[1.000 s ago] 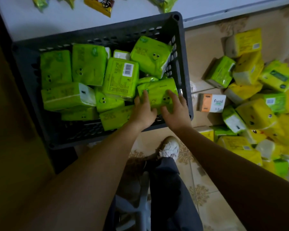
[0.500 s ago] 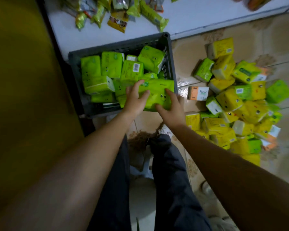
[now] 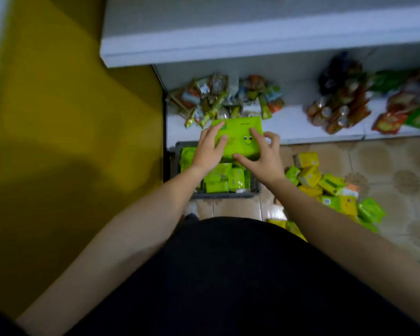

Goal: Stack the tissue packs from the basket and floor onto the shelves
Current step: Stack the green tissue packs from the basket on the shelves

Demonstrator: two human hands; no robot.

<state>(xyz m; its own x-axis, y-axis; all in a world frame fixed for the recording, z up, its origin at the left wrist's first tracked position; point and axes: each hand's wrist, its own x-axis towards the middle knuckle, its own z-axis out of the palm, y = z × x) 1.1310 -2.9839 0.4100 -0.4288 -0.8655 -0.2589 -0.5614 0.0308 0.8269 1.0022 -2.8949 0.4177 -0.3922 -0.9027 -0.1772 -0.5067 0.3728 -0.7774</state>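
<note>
Shelf [image 3: 294,123] at twelve o'clock bears only snacks [image 3: 228,98]; left hand [image 3: 207,152] and right hand [image 3: 264,161] clasp one pack [image 3: 238,138], while basket [image 3: 223,195] and four-o'clock pile [image 3: 325,183] wait.

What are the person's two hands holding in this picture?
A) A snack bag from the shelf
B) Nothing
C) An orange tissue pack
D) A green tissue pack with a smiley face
D: the left hand and right hand both grip the green tissue pack above the basket.
</note>
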